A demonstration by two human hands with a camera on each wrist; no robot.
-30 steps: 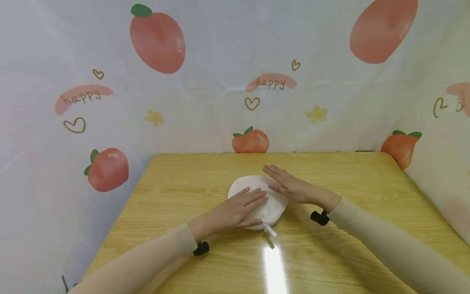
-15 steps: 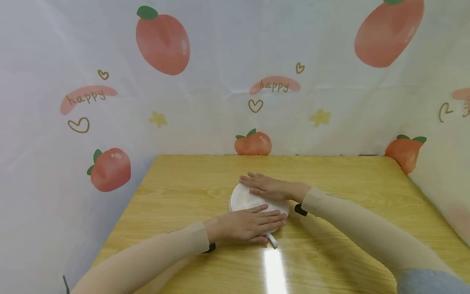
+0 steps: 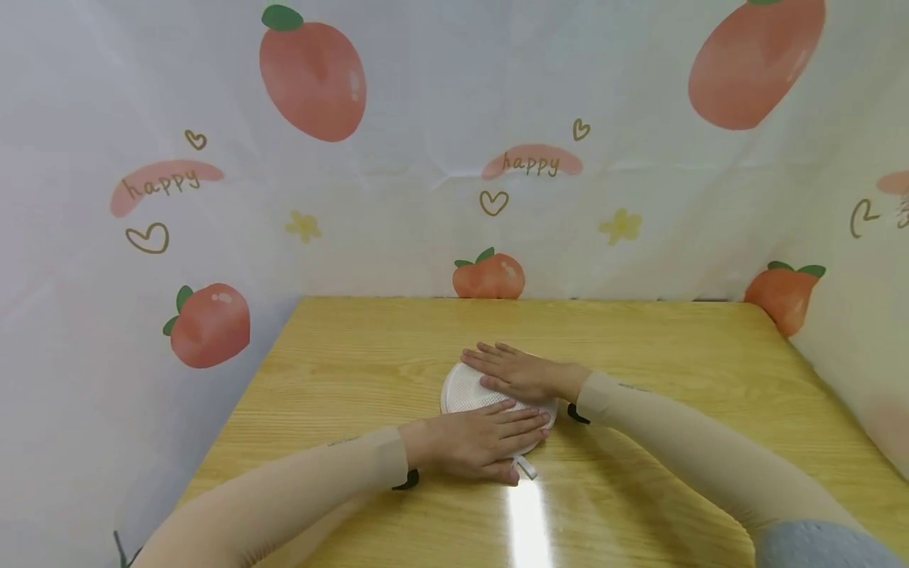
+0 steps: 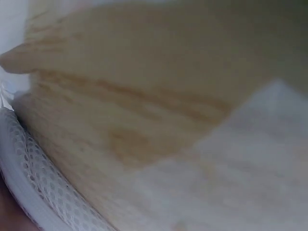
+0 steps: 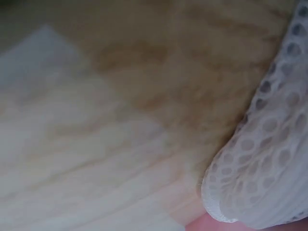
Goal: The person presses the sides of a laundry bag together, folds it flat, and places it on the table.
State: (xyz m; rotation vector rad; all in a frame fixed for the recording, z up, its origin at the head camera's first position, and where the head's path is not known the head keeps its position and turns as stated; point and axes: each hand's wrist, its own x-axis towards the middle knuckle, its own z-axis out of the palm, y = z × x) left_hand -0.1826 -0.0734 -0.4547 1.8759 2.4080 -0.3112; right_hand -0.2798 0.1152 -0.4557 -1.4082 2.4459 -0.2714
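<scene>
A round white mesh zip pouch (image 3: 465, 389) lies on the wooden table in the head view, with a white pull tab (image 3: 525, 467) at its near edge. My left hand (image 3: 483, 438) rests flat over its near part, fingers straight and pointing right. Across the far part lies my right hand (image 3: 518, 372), its fingers straight and pointing left. Both hands cover much of the pouch. In the left wrist view the pouch's mesh side (image 4: 53, 178) shows at lower left; in the right wrist view its mesh (image 5: 260, 159) fills the right edge.
The wooden table (image 3: 355, 347) carries a bright light reflection near its front. Behind it hangs a white cloth (image 3: 398, 118) printed with peaches, which also covers both sides. A thin dark object (image 3: 119, 548) pokes in at lower left.
Over the last second my right hand has moved left onto the far part of the pouch, and my left hand slid right and nearer. Little has moved in the last half second.
</scene>
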